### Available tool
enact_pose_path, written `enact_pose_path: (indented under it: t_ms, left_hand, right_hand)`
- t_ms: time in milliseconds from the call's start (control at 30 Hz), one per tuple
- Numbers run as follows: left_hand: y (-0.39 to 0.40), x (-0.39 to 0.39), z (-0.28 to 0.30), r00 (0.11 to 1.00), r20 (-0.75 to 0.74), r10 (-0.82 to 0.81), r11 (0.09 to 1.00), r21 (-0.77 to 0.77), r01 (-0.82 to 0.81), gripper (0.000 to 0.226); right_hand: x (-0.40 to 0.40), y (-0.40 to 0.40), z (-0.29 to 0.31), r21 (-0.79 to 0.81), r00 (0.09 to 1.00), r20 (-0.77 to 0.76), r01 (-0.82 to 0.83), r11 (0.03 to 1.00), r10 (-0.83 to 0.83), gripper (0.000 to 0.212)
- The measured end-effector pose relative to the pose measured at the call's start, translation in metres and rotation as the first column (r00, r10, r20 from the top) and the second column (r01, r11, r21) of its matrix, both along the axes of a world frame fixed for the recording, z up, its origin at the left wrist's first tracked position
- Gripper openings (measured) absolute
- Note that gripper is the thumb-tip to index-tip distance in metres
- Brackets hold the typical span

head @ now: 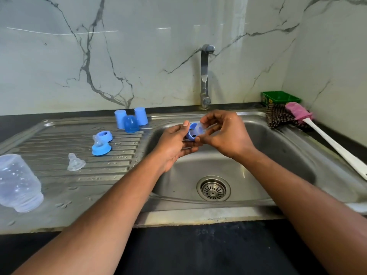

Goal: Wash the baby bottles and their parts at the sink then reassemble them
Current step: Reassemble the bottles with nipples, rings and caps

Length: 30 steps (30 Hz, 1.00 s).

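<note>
Over the sink basin (278, 155) my left hand (174, 141) holds a blue collar ring (192, 133). My right hand (226, 132) pinches a clear teat (200, 128) seated in that ring. On the ribbed drainboard (59, 139) lie a clear bottle (18, 183) on its side, a loose clear teat (75, 162), a blue ring with a teat in it (100, 148), another blue ring (104, 135), and three blue caps (131, 120) standing at the back.
The tap (205, 76) stands behind the basin with no water running. A drain strainer (213, 188) sits in the basin floor. At the right are a green tub (281, 98), a checked cloth (278, 118) and a pink-headed bottle brush (325, 139).
</note>
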<state>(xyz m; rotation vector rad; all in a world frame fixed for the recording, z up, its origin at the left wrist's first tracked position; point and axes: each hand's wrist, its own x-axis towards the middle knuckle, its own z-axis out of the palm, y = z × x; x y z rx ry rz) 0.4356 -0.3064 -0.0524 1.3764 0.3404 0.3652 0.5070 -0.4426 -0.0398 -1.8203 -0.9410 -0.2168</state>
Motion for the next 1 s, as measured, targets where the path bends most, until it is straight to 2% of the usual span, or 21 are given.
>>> enact_pose_path:
  t_ms: [100,367,467,667,900,1000]
  left_hand:
    - [-0.002,-0.004,0.002,1.000,0.009,-0.021,1.000,-0.023,0.021,0.026]
    - [-0.009,-0.011,0.012,0.994,0.077,-0.076,0.985,-0.150,0.087,0.039]
    - [-0.013,-0.012,0.016,0.990,0.102,-0.099,0.977,-0.179,0.116,0.035]
    - [-0.011,-0.014,0.017,0.997,0.049,-0.063,0.951,-0.299,0.075,0.029]
    - [-0.005,-0.017,0.016,0.994,0.058,-0.092,0.965,-0.240,0.103,0.023]
    - [-0.005,-0.018,0.017,0.991,0.043,-0.123,0.975,-0.181,0.129,0.019]
  right_hand:
    - [-0.003,0.000,0.000,-0.005,0.998,0.041,0.039,0.999,-0.038,0.039]
    - [-0.005,0.002,-0.001,0.004,0.989,0.139,0.058,0.998,-0.058,0.046]
    - [-0.008,0.003,-0.001,0.022,0.987,0.152,0.057,0.998,-0.059,0.048]
    - [-0.008,0.002,0.001,0.053,0.990,0.129,0.043,0.998,-0.049,0.037]
    - [-0.015,0.004,0.004,0.102,0.989,0.141,0.024,0.995,-0.039,0.050]
    - [-0.016,0.004,0.004,0.070,0.989,0.147,0.015,0.997,-0.026,0.042]
